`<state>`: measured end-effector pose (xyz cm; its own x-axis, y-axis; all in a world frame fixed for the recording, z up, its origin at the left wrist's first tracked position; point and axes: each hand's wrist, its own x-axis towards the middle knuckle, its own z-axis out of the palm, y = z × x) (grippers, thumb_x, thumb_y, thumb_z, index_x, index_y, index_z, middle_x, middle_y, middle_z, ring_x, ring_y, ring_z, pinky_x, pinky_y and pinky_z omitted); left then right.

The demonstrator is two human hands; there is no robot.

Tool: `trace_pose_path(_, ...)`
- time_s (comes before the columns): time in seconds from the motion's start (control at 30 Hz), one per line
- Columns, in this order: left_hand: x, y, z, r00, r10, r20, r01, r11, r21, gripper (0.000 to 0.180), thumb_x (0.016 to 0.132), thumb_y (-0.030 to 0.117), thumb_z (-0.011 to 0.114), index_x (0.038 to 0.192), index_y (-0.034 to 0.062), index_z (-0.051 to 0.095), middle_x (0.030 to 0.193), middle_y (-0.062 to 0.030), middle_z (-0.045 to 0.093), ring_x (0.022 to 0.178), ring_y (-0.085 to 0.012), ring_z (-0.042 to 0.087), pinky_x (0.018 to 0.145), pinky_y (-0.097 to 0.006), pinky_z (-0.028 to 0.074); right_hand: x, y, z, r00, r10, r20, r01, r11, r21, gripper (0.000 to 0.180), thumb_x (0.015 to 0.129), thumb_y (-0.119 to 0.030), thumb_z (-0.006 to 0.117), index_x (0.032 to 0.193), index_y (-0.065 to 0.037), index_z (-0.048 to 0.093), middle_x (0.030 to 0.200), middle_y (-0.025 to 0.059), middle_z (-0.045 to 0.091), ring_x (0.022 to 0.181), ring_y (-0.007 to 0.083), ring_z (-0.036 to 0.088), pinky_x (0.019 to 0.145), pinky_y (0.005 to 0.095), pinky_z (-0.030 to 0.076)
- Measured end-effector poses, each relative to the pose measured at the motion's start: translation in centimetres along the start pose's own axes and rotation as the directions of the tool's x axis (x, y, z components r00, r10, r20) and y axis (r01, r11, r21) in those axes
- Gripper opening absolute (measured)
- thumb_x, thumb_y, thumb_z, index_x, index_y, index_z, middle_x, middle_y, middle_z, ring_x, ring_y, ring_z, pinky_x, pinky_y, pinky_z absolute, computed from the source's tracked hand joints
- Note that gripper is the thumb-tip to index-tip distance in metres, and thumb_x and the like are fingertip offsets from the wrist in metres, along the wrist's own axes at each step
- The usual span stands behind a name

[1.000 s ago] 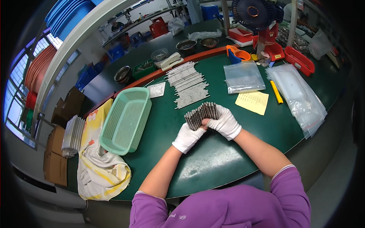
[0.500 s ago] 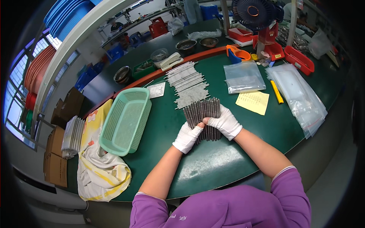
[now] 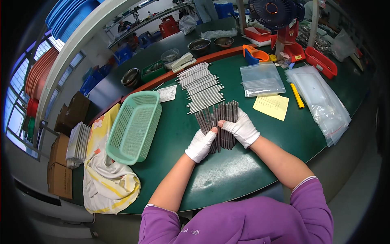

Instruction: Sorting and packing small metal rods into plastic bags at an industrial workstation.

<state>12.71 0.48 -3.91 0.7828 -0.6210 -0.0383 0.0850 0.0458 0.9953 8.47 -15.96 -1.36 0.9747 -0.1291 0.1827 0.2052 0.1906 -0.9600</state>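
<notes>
Between my hands is a bundle of dark metal rods [image 3: 224, 126], fanned side by side above the green table. My left hand [image 3: 200, 146], in a white glove with the thumb tip bare, grips the left side of the bundle. My right hand [image 3: 242, 129], gloved the same way, is closed around its right side, the thumb lying across the rods. Their undersides and most of my fingers are hidden. Just beyond the bundle, lighter silvery rods [image 3: 201, 87] lie in a long row on the table.
Left of my arms stands a light green plastic basket [image 3: 134, 128], beside a crumpled cloth [image 3: 109, 183]. Toward the right lie a yellow note [image 3: 271, 107], clear plastic bags [image 3: 263, 80], a yellow cutter knife [image 3: 297, 96] and a stack of plastic sleeves [image 3: 319, 105]. A fan [image 3: 273, 14] stands at the back.
The dark rods have parted into two tilted groups with a gap near the top between my hands. My right hand has shifted slightly up and to the right; the left stays nearly in place.
</notes>
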Motion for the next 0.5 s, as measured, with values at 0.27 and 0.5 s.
trace_pose_path(0.27, 0.2, 0.13, 0.19, 1.0, -0.016, -0.026, 0.017, 0.999, 0.039, 0.05, 0.088, 0.042, 0.056, 0.117, 0.0018, 0.053, 0.107, -0.004, 0.058, 0.096, -0.0122, 0.051, 0.085, -0.027, 0.041, 0.05, 0.21, 0.11, 1.0, -0.011, -0.026, 0.011, 1.0, -0.014, 0.038, 0.076, -0.002, 0.069, 0.11, -0.004, 0.053, 0.101, 0.0036, 0.062, 0.091, 0.0122, 0.058, 0.083, 0.0266, 0.046)
trace_pose_path(0.5, 0.2, 0.36, 0.17, 0.997, -0.065, -0.03, 0.066, 0.997, 0.045, 0.051, 0.089, 0.044, 0.055, 0.117, 0.001, 0.053, 0.106, -0.0053, 0.059, 0.095, -0.0128, 0.052, 0.083, -0.028, 0.042, 0.0, 0.3, 0.12, 0.999, -0.053, -0.01, 0.053, 0.998, 0.023, 0.041, 0.078, -0.001, 0.066, 0.115, -0.004, 0.05, 0.103, 0.0043, 0.061, 0.094, 0.0128, 0.057, 0.086, 0.0273, 0.046)
